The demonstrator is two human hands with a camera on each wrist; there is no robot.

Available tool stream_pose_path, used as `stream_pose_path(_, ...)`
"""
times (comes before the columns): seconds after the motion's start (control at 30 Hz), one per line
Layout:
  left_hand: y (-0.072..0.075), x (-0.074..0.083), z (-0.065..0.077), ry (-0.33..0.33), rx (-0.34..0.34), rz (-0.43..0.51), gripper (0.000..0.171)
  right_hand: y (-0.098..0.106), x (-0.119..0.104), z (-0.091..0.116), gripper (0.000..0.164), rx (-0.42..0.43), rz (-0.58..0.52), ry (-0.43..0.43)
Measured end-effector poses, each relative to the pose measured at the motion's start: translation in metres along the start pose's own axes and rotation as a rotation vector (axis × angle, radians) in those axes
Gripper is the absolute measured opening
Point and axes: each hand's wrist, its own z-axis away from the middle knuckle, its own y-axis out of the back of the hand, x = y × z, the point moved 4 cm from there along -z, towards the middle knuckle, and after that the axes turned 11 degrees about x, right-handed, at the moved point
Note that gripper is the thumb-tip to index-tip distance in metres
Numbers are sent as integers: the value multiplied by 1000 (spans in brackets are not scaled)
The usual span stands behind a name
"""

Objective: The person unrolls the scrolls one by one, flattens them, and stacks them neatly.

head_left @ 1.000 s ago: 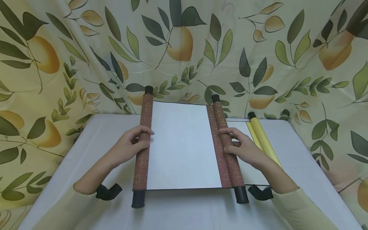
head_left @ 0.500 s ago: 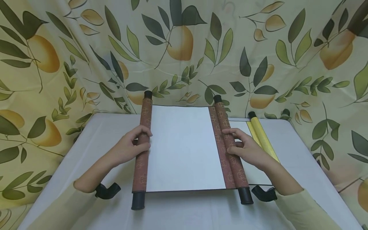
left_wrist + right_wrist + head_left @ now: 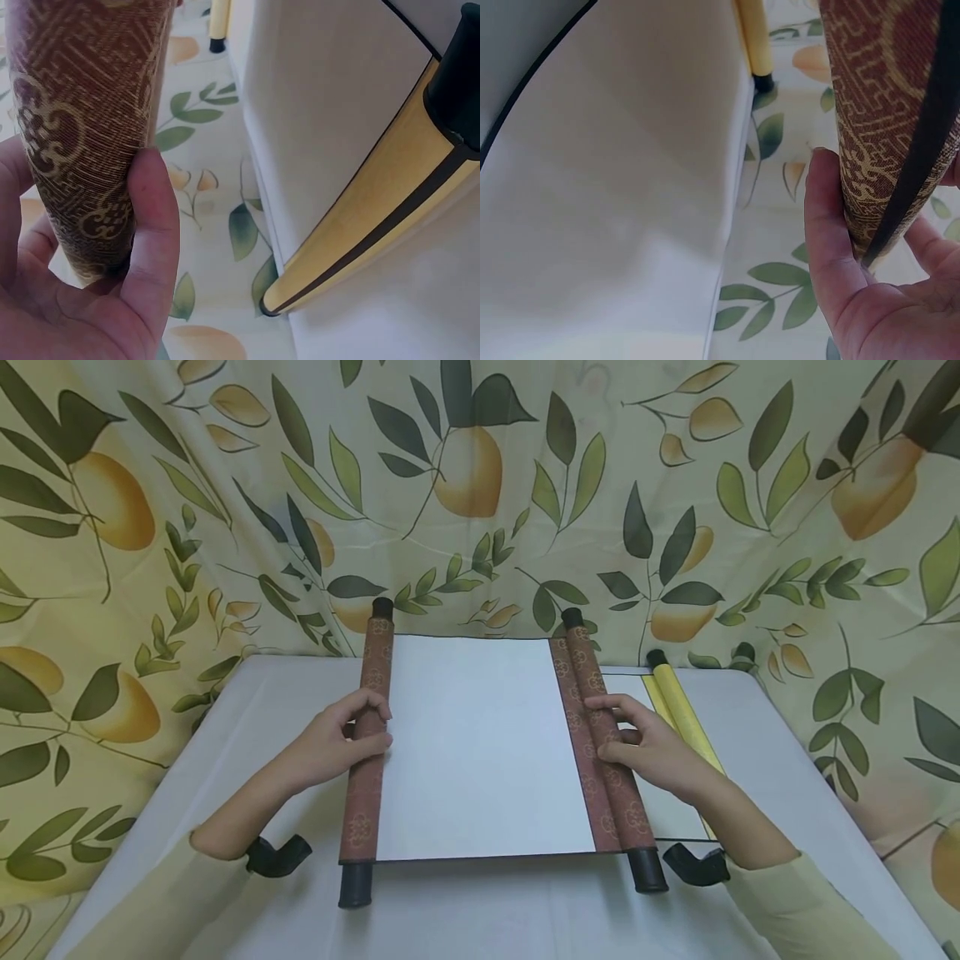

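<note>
In the head view a hanging scroll [image 3: 480, 743] is partly unrolled, its blank white sheet spread between two reddish-brown brocade rollers with black end knobs. My left hand [image 3: 330, 739] grips the left roller [image 3: 360, 802], fingers over it and thumb on the near side. On the other side, my right hand [image 3: 652, 747] holds the right roller [image 3: 626, 802] the same way. A shadow falls on the table under the scroll's lower edge. Up close, the left wrist view shows the patterned brocade [image 3: 90, 112] between thumb and fingers; the right wrist view shows similar brocade [image 3: 885, 112] in the right hand.
A second scroll with a yellow roller [image 3: 686, 710] lies on the white-covered table [image 3: 780, 760], partly behind the right hand and forearm. A fruit-and-leaf printed cloth [image 3: 480, 560] hangs behind the table. Black wrist pieces [image 3: 277, 857] stick out from both cuffs.
My right hand has moved to the right with its roller, and my left hand slightly left. The rollers stand farther apart and more white sheet shows. The left roller's far end sits lower.
</note>
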Motion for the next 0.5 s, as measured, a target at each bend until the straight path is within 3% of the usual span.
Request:
stream_pose_path(0.2,1,-2,-3,8,12,-13,13,4,0,-1,55,5,-7,8)
stream_pose_path(0.5,-1,-32,-16,14,7,-30,20,7,0,-3,55,11,-17,6)
